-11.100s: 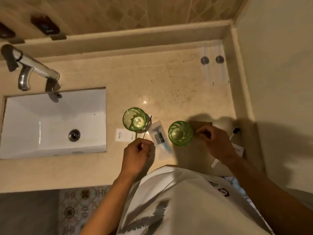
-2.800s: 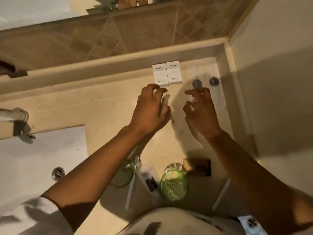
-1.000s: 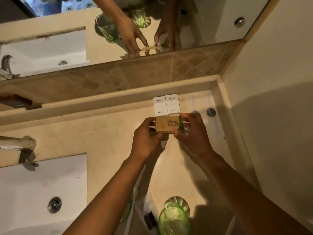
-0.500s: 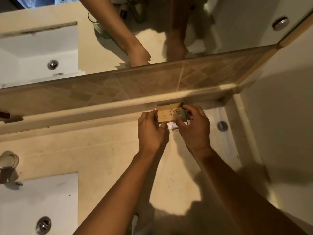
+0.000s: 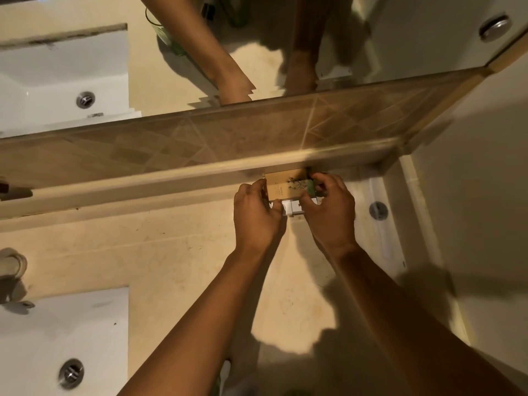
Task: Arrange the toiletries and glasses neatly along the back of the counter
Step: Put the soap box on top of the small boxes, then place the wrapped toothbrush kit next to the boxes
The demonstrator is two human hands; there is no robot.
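Observation:
A small brown cardboard box (image 5: 283, 185) with a plant print and a green end stands against the ledge at the back of the beige counter (image 5: 171, 252). My left hand (image 5: 255, 215) grips its left end and my right hand (image 5: 328, 212) grips its right end. Just in front of the brown box, between my thumbs, show the ends of two white hotel boxes (image 5: 293, 208); the rest of them is hidden by the brown box and my hands. The green glasses are out of view below, apart from a reflection in the mirror (image 5: 163, 32).
A white sink (image 5: 51, 338) with a metal drain (image 5: 71, 372) fills the lower left, the tap base (image 5: 11, 264) above it. A raised ledge (image 5: 143, 181) and tiled strip run along the back under the mirror. Two clear-wrapped items with round dark caps (image 5: 377, 210) lie right of my hands, by the side wall (image 5: 471, 224).
The brown box was carried with both hands from in front of the white boxes back to the ledge, now over them. The view has tilted up, hiding the glasses.

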